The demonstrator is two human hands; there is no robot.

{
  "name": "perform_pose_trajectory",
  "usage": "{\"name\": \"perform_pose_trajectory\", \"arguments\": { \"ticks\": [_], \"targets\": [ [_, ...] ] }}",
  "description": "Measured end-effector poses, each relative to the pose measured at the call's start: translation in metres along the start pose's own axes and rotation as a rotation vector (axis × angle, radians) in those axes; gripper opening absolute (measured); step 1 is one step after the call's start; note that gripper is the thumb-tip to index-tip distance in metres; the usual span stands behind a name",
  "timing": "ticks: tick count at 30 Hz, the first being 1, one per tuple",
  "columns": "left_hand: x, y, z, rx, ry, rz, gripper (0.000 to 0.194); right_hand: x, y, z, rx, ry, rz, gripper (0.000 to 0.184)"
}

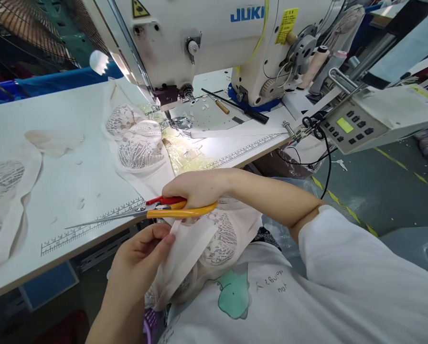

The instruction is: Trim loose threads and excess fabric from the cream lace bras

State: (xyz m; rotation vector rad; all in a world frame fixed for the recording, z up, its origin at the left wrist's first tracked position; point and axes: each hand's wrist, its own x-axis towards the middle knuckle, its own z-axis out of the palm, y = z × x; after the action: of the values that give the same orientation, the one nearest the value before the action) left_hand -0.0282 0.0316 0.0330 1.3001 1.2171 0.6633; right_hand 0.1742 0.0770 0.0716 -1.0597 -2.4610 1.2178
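My right hand [199, 188] is closed around scissors [180, 211] with yellow handles, whose long blades point left over the table edge. A red-handled tool [155, 200] lies against the scissors at the same hand; its kind is partly hidden. Between thumb and fingers, my left hand [142, 258] pinches the pale edge of a lace bra [219, 241] that hangs over my lap. A second lace bra [140, 145] rests on the table beside the needle area, close to my right hand.
A white sewing machine [214, 43] stands at the back. On the white table [74, 177] lie another lace piece [6, 181], a wooden-handled tool [222, 106], a black-handled screwdriver [255, 115] and fabric scraps. A control box [360, 124] with a cable juts out at right.
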Motion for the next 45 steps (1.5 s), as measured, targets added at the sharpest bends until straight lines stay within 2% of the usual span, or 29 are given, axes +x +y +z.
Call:
{"name": "perform_pose_trajectory", "arguments": {
  "ticks": [4,6,10,17,20,22,24,28,29,30,34,36,39,45],
  "targets": [
    [0.006,-0.010,-0.005,0.001,-0.041,-0.064,0.023,0.000,-0.004,0.000,0.000,-0.006,0.003,0.019],
    [0.007,-0.011,-0.004,-0.023,-0.018,-0.080,0.025,-0.001,-0.007,0.000,-0.021,-0.003,0.008,0.020],
    [0.003,-0.005,0.005,-0.041,0.037,-0.066,0.026,-0.002,-0.007,0.000,-0.064,0.010,0.000,0.024],
    [0.000,0.003,0.013,0.019,0.017,-0.031,0.029,-0.001,-0.003,0.005,-0.041,0.010,-0.033,0.023],
    [0.000,0.004,0.018,-0.047,0.033,0.017,0.032,-0.002,-0.006,0.005,-0.070,0.018,-0.024,0.024],
    [-0.001,0.003,0.021,-0.108,0.027,-0.004,0.032,-0.003,-0.008,0.007,-0.081,0.025,-0.012,0.024],
    [-0.001,0.001,0.020,-0.144,0.010,-0.044,0.029,-0.007,-0.009,0.013,-0.050,0.086,0.027,0.023],
    [-0.001,-0.005,0.009,-0.224,-0.004,-0.125,0.028,-0.029,-0.006,0.036,0.113,0.403,0.160,0.032],
    [-0.002,-0.006,0.007,-0.257,0.008,-0.145,0.028,-0.037,-0.004,0.043,0.142,0.431,0.170,0.035],
    [-0.002,-0.007,0.004,-0.291,0.026,-0.158,0.029,-0.045,-0.003,0.049,0.157,0.396,0.154,0.039],
    [-0.004,-0.008,0.001,-0.382,0.084,-0.164,0.028,-0.069,0.000,0.068,0.062,0.014,0.194,0.036],
    [-0.005,-0.007,0.001,-0.393,0.081,-0.171,0.026,-0.072,0.000,0.074,0.010,-0.077,0.245,0.034],
    [-0.006,-0.007,0.004,-0.391,0.063,-0.181,0.025,-0.068,-0.004,0.078,0.006,-0.094,0.268,0.036],
    [-0.011,-0.003,0.008,-0.378,0.047,-0.184,0.028,-0.056,-0.010,0.077,-0.024,-0.042,0.293,0.037]
  ]
}}
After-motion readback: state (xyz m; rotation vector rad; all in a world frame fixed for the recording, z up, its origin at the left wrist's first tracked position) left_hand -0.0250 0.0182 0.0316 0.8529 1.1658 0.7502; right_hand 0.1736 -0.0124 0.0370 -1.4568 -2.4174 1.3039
